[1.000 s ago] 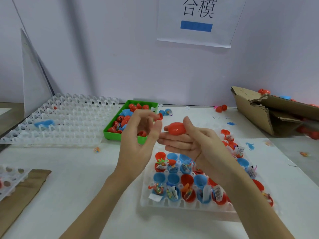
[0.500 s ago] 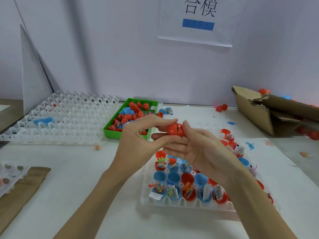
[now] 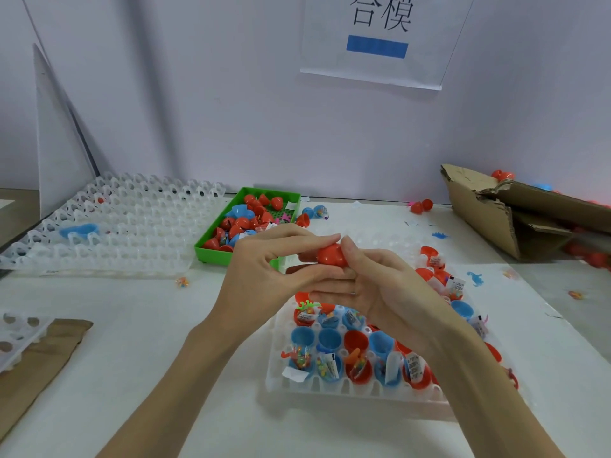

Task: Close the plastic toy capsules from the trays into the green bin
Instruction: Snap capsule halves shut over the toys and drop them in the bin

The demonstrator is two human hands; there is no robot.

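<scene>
Since a second ago left hand (image 3: 264, 269) has closed in on the red capsule (image 3: 331, 255) that right hand (image 3: 373, 292) held alone. Both hands now pinch it, left fingers over its top, right thumb against its side, right fingers flat beneath. Capsule sits above the far edge of the near tray (image 3: 347, 388), which holds open red and blue halves with toys. Green bin (image 3: 211, 251) lies behind-left of that tray, part-filled. Torn cardboard box (image 3: 489, 213) far right of tray.
</scene>
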